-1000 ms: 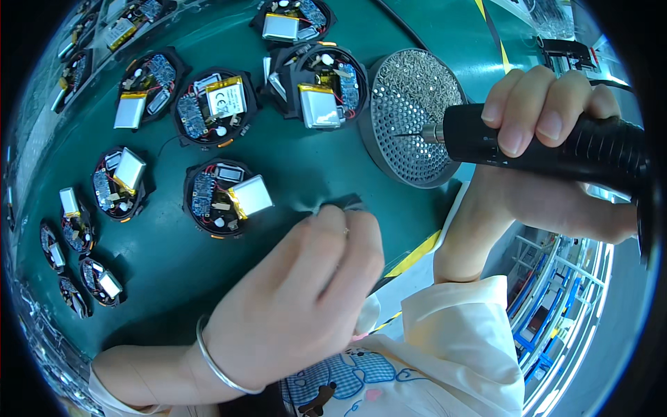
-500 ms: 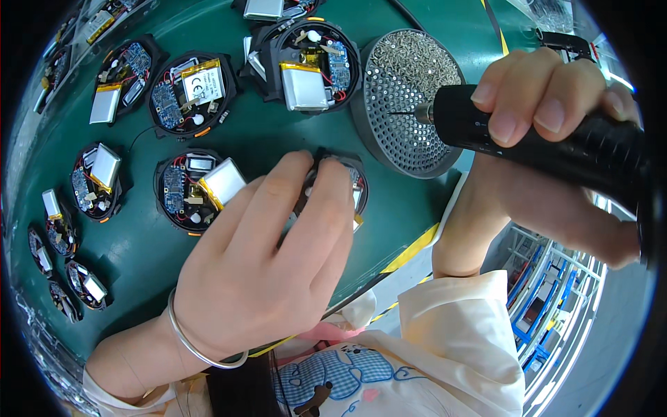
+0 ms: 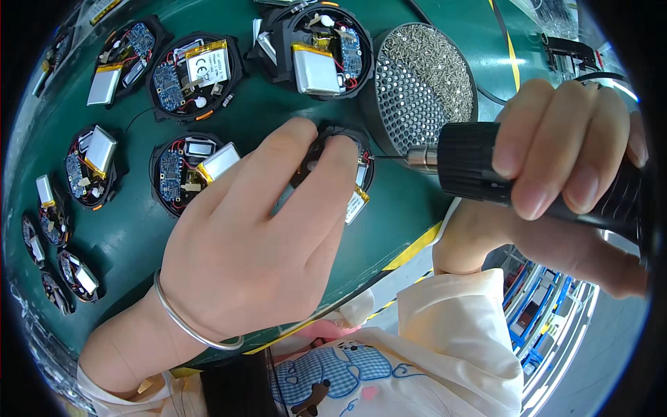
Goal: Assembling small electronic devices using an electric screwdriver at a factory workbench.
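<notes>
My left hand (image 3: pixel 257 215) is closed over a round black watch-like casing with a circuit board (image 3: pixel 363 161), mostly hidden under the fingers. A silver pouch battery (image 3: pixel 357 203) with yellow tape hangs out at its lower right side. My right hand (image 3: pixel 566 149) wraps round a black electric screwdriver (image 3: pixel 474 161), held level and pointing left. The thin bit reaches the right edge of that casing; whether it touches a screw is too small to tell. Just above the screwdriver's tip stands a round grey screw tray (image 3: pixel 379 108), its perforated plate partly heaped with small screws.
Other open casings lie to the left, including one beside my left hand (image 3: pixel 169 170), one farther back (image 3: pixel 167 87) and a stacked one (image 3: pixel 352 62). Yellow-and-black tape (image 3: pixel 417 247) marks the green table's near edge. A black cable (image 3: pixel 490 96) runs behind the tray.
The screwdriver's bit has left the screw tray and come down and left to the casing's right edge. My left hand stays on the casing. The whole view has shifted slightly.
</notes>
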The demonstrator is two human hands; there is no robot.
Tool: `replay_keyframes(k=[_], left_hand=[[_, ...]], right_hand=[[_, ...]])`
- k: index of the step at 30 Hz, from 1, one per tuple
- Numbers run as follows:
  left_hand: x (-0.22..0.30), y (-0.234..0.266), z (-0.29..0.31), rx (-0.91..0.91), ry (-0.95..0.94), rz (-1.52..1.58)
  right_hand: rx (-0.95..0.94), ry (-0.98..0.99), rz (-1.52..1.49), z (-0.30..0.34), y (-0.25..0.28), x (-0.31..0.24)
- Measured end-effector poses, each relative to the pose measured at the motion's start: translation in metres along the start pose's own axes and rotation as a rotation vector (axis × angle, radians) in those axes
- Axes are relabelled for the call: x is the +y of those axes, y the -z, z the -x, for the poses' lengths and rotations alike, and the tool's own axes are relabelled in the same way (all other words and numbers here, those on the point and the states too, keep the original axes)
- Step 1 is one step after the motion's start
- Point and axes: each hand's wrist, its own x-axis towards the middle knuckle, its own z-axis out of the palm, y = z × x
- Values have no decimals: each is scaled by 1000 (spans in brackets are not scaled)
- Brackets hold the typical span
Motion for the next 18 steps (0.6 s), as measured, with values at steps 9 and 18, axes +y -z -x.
replay_keyframes(k=[9,18], left_hand=[[-2,-3,1,38,13,45],[5,3,-3,14,40,-29]], right_hand=[[-15,-10,-15,1,-7,3],[-67,-7,-30,-2,-25,7]])
